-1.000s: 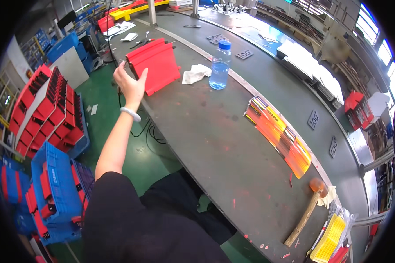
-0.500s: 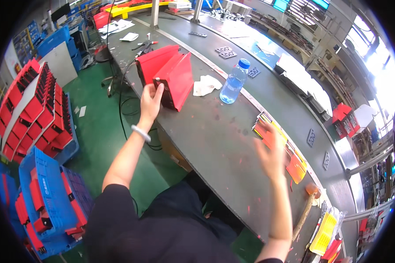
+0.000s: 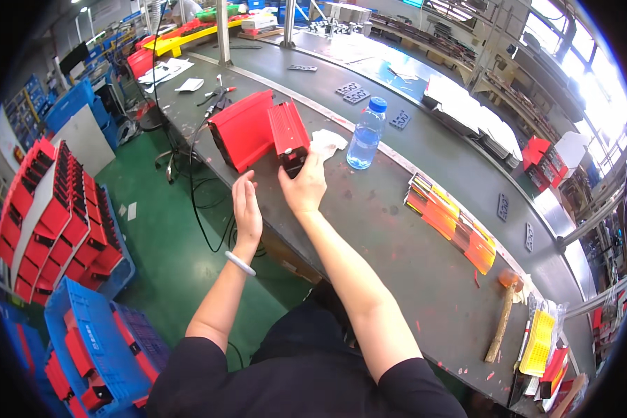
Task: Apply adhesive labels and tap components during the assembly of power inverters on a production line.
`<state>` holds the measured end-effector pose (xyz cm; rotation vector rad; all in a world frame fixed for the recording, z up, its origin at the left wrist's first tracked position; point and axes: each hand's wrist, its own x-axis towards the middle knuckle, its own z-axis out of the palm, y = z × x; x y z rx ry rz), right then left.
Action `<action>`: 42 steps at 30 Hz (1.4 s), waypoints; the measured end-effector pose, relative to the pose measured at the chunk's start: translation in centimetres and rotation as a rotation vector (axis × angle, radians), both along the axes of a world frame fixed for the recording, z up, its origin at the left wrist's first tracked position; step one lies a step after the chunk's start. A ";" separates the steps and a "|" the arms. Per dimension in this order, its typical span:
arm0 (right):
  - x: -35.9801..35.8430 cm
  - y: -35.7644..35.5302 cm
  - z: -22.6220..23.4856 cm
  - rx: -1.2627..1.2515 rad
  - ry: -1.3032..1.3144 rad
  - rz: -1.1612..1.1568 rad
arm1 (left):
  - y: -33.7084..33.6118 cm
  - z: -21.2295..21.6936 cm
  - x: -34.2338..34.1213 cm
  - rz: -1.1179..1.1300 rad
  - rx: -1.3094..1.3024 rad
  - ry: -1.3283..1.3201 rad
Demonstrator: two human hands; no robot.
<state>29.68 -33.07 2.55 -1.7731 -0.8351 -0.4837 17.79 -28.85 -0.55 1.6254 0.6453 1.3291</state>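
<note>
Head view: right-hand grip (image 3: 304, 184) clamped on the black near end of the narrow red part (image 3: 288, 129), thumb on its left, fingers on its right. Part sits at the desk's (image 3: 369, 268) left side, just right of the wide red part (image 3: 245, 129). Left-hand grip (image 3: 247, 212) released, fingers straight, tips just by the wide part's lower corner; can't tell if touching. White cloth (image 3: 331, 142) right of the narrow part, then blue-capped bottle (image 3: 366, 141), upright. Mallet (image 3: 500, 324) well apart, far right.
</note>
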 end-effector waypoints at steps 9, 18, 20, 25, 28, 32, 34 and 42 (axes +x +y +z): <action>3.8 -18.1 4.5 0.215 0.771 0.568 | -0.8 3.5 0.8 -0.330 0.045 0.059; 2.6 -39.2 3.6 0.146 1.294 0.170 | -13.8 6.3 2.4 -0.995 -0.156 0.360; 2.5 -41.1 2.4 0.156 1.354 0.133 | -15.8 6.2 3.0 -1.040 -0.042 0.440; 2.5 -43.2 2.2 -0.034 1.258 -0.031 | -17.9 5.8 3.9 -1.110 -0.027 0.476; 4.1 -44.8 3.1 -0.563 1.046 0.014 | -18.3 5.7 3.3 -1.125 0.009 0.509; 6.2 -46.9 1.5 -0.177 0.789 -0.205 | -18.6 5.6 3.5 -1.134 -0.027 0.501; 6.2 -46.8 0.6 -0.049 0.816 -0.155 | -18.9 5.7 3.7 -1.105 -0.026 0.521; 6.4 -43.8 -2.3 -0.055 0.589 -0.219 | -20.3 4.8 4.8 -1.110 -0.088 0.525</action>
